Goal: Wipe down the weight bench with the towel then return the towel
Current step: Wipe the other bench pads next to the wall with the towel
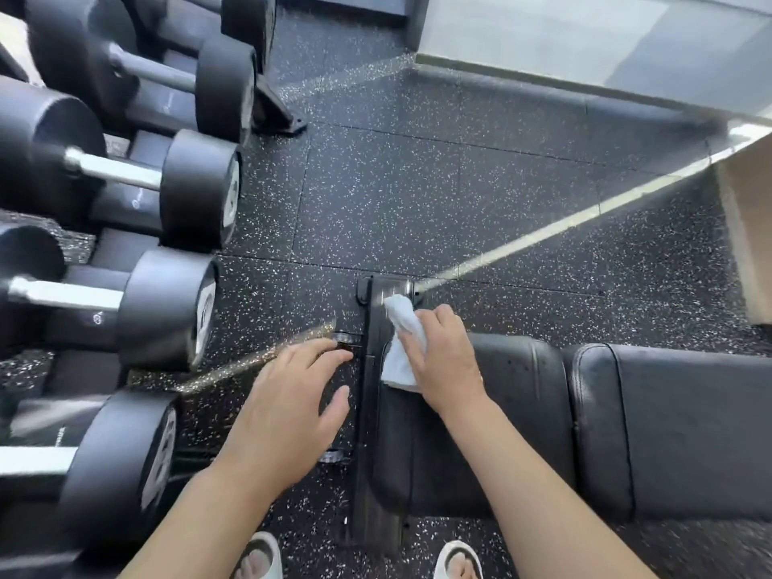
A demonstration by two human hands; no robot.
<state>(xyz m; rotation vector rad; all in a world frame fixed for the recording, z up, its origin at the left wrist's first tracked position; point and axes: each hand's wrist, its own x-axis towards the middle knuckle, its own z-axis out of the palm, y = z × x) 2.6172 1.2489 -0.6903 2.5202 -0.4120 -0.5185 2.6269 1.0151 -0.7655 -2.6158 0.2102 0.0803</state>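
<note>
A black padded weight bench (668, 428) runs from the lower middle off to the right. Its black metal foot bar (372, 369) crosses its left end. My right hand (447, 361) grips a white towel (403, 344) and presses it on the bar and the near edge of the seat pad. Part of the towel sticks out past my fingers toward the bar's far end. My left hand (288, 415) hovers with fingers spread and relaxed just left of the bar, over the floor, holding nothing.
A rack of black dumbbells (167, 311) fills the left side, close to my left arm. Speckled black rubber floor (459, 194) lies beyond the bench. A light wooden box (747, 227) stands at the right edge. My feet in white slippers (457, 559) are at the bottom.
</note>
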